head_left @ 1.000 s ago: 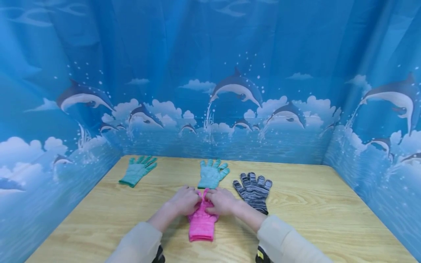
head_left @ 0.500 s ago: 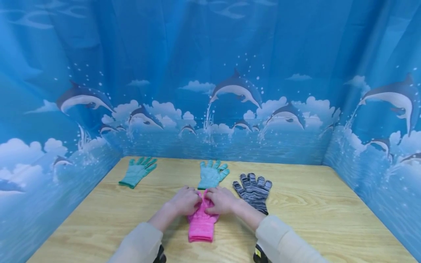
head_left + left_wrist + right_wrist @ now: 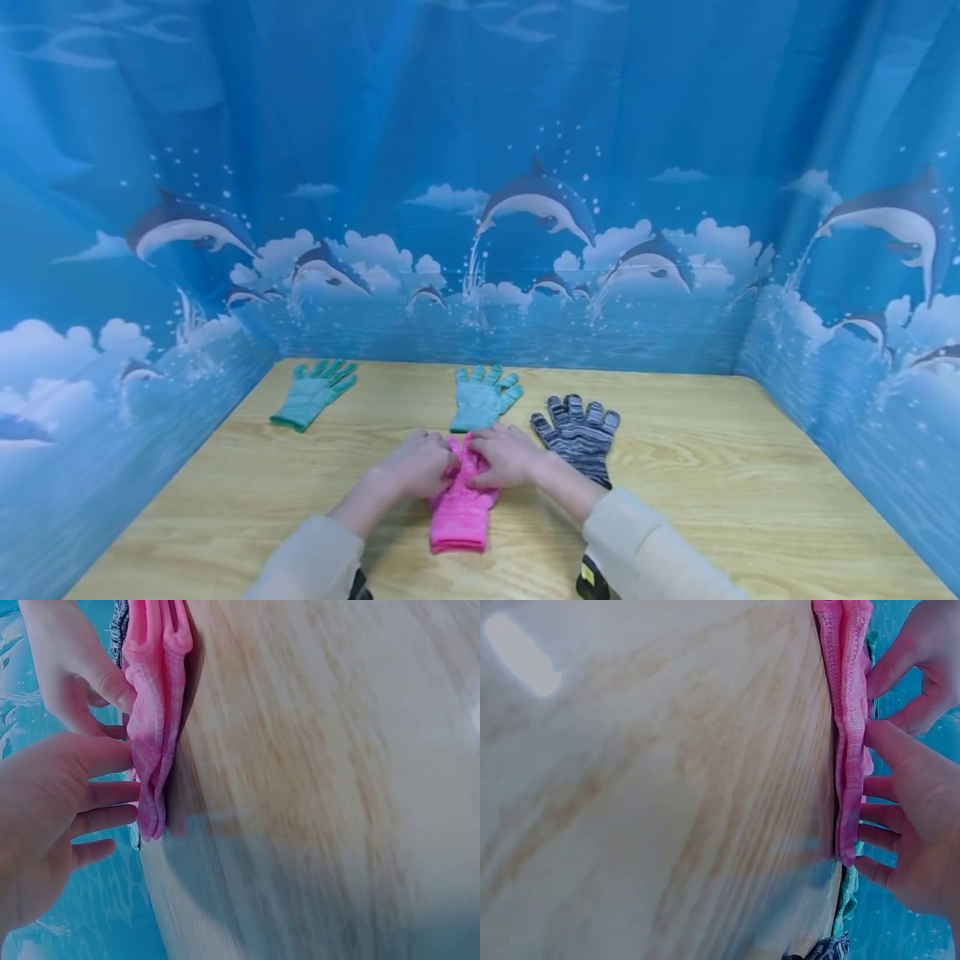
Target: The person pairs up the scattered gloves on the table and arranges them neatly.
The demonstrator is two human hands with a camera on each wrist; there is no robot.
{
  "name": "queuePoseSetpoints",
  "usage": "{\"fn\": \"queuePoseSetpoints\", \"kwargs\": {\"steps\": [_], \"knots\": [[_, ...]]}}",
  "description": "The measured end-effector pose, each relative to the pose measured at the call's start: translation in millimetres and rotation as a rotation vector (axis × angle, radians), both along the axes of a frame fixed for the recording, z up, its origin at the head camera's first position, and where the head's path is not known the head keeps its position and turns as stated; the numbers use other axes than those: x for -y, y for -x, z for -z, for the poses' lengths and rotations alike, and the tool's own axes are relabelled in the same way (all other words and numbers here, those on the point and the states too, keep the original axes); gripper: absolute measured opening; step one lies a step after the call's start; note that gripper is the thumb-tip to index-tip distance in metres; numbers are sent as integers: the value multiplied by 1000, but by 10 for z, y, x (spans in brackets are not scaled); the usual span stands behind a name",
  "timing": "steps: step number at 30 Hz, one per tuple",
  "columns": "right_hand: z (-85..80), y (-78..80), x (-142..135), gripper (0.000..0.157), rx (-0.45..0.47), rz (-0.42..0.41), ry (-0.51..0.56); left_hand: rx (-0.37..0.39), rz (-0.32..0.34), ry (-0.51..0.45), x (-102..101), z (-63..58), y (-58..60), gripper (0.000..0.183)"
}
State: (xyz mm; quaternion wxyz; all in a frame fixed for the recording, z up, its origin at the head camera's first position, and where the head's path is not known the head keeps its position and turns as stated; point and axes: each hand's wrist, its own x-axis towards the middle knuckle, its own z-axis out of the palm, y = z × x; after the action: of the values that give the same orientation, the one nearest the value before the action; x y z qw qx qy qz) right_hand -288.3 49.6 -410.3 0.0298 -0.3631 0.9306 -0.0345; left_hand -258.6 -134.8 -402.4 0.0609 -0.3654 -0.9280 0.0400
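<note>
A pink knit glove lies on the table in front of me, cuff toward me. In the wrist views it shows as two stacked layers. My left hand touches the left side of its finger end; in the left wrist view the fingers are fairly straight against the pink fabric. From the right, my right hand rests on the same end, its extended fingertips touching the glove in the right wrist view. Just beyond lies a light teal glove. A black-and-white striped glove lies beside my right forearm.
Another green-teal glove lies at the table's far left. The wooden table is walled at the back and both sides by a blue curtain printed with dolphins.
My left hand has shifted slightly toward me, showing a little more of the pink glove's finger end. The right hand and the other gloves stay put.
</note>
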Motion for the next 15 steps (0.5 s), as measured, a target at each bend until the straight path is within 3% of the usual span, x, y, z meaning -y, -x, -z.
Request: {"fn": "queuePoseSetpoints", "kwargs": {"steps": [12,15], "knots": [[28,48,9,64,29,0,40,39,1,-32,1,-73,-19,3],[3,52,-37,55,-10,-21,96,37,5,-42,8,-65,-15,2]]}}
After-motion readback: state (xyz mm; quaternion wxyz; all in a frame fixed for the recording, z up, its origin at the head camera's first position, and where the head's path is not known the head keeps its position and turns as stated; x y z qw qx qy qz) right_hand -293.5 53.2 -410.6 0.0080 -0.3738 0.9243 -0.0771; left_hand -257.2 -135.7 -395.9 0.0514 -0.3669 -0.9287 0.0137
